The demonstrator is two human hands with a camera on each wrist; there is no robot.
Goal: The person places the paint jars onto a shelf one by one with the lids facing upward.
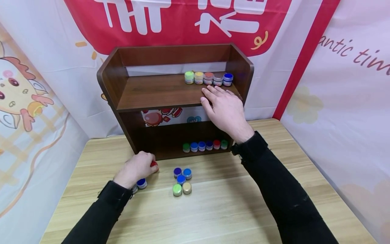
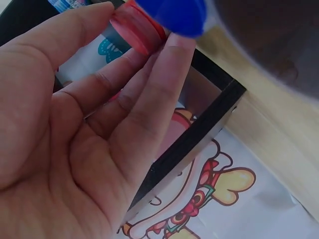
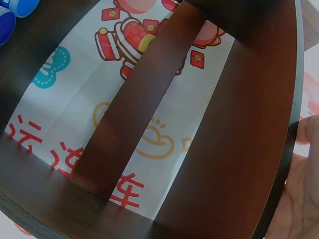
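Observation:
My left hand (image 1: pixel 137 167) pinches a small paint jar with a red lid (image 1: pixel 153 165) low over the table, by the shelf unit's front left corner. In the left wrist view the red jar (image 2: pixel 137 25) sits at the fingertips, with thumb and fingers on either side. Just below that hand, a blue-lidded jar (image 1: pixel 141 183) is partly covered by it. My right hand (image 1: pixel 225 110) lies with extended fingers over the front edge of the upper shelf (image 1: pixel 155 91). Its fingertips are just short of a row of jars, among them one with a dark blue lid (image 1: pixel 228 79).
On the lower shelf (image 1: pixel 164 149) several jars line up toward the right, including a red-lidded one (image 1: pixel 216 144). A loose cluster on the table (image 1: pixel 219 210) includes a light green jar (image 1: pixel 177 190) and a beige jar (image 1: pixel 187 188). Printed cloth (image 1: pixel 344 101) hangs behind and beside.

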